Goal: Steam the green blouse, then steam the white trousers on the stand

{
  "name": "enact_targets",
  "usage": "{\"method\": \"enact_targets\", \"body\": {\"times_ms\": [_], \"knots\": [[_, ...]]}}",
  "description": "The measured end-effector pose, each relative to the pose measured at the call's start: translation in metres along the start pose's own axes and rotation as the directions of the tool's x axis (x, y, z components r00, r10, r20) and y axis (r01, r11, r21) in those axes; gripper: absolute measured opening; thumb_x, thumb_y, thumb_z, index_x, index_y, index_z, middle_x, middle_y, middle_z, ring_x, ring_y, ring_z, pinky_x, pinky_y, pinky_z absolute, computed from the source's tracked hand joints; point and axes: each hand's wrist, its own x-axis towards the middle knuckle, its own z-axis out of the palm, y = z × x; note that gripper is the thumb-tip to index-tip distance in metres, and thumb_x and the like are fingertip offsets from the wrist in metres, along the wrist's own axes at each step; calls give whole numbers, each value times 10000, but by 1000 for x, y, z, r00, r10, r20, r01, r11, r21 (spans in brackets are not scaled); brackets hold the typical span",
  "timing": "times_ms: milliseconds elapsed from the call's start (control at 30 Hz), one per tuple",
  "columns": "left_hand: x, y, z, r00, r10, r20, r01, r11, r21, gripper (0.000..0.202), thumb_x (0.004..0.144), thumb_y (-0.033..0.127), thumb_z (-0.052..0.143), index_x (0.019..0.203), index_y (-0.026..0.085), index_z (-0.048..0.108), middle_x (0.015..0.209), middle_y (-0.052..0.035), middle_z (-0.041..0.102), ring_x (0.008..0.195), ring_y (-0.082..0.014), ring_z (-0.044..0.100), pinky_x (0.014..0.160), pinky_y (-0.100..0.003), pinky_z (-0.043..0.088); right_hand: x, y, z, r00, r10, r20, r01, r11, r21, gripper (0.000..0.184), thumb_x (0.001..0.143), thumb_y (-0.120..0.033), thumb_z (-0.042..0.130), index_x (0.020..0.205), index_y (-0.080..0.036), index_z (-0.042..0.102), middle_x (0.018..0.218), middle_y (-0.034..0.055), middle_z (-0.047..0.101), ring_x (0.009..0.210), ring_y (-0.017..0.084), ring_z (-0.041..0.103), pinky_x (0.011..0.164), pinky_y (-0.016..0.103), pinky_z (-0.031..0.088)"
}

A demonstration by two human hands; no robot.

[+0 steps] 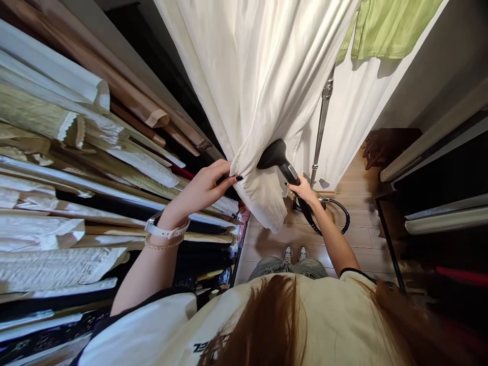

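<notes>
A long white garment (244, 76) hangs in front of me, its lower end bunched and pulled to the left. My left hand (211, 185) pinches its left edge between thumb and fingers. My right hand (302, 189) is wrapped around the handle of a black garment steamer head (275, 155). The wide face of the steamer head lies against the lower part of the white cloth, to the right of my left hand. From its handle a black ribbed hose (345, 213) loops down over the floor.
A metal pole (322, 122) stands behind the garment, with a white curtain (343, 117) and a green garment (396, 30) beyond. Packed clothes (95, 178) hang along my left. To the right are a dark wooden stool (391, 145) and more hanging clothes (446, 218). Tiled floor (358, 239) lies below.
</notes>
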Motion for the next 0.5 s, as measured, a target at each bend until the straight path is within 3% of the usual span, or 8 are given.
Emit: {"method": "enact_targets", "body": {"times_ms": [167,367,500], "knots": [[-10,-5,-7,1000,-7,-9,7,999,-31,402,953,540,478,989,187,669,964,-78,656,877,-218,592,866,-314,497,1,21,21,995,64,80,-64,998,-8,346,684,-409,688,918,-221,515,734,-56,527,608,110,491,573,269,426],[-14,-11,-15,1000,-17,-8,16,996,-92,434,957,549,505,986,150,674,1022,-83,676,942,-208,586,906,-308,491,-1,64,50,991,90,103,-80,993,-91,341,682,-399,679,948,-216,568,815,-41,567,716,133,515,659,271,454],[-18,-22,-23,996,-58,-72,51,995,-86,505,936,607,513,1047,145,683,1040,-83,686,942,-214,582,882,-313,496,-13,84,54,982,144,120,-123,979,-162,346,641,-392,692,922,-213,598,776,-45,563,737,154,518,693,290,461]]}}
